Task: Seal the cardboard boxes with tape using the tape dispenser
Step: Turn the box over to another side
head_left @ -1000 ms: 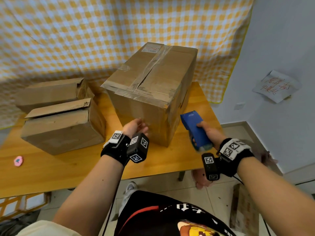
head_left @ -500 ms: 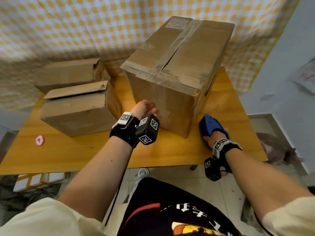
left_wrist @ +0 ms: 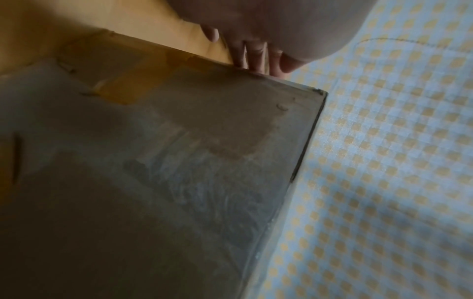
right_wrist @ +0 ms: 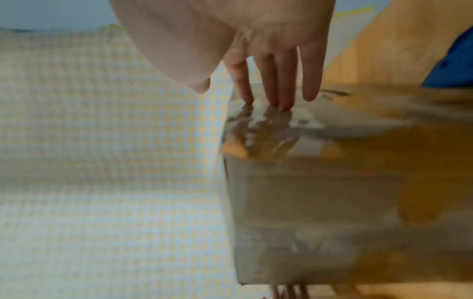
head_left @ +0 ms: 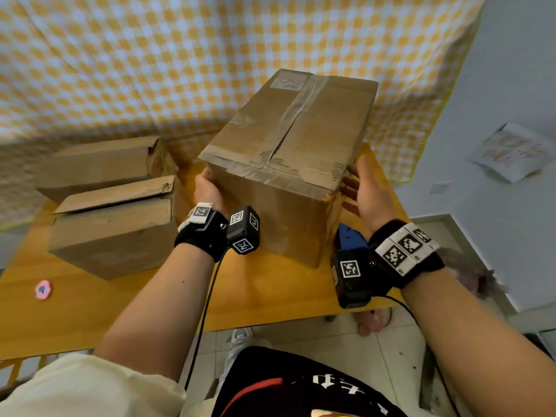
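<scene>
On the table (head_left: 90, 311), the tape dispenser (head_left: 350, 240) now lies released under the right hand (head_left: 365, 191). Both flat hands, left hand (head_left: 207, 191) included, bracket the taped box (head_left: 288, 164); probably repositioning follows.

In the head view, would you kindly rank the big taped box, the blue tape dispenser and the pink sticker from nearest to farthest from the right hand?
1. Big taped box, at the right hand's fingertips.
2. Blue tape dispenser, on the table below the wrist.
3. Pink sticker, far left on the table.
</scene>
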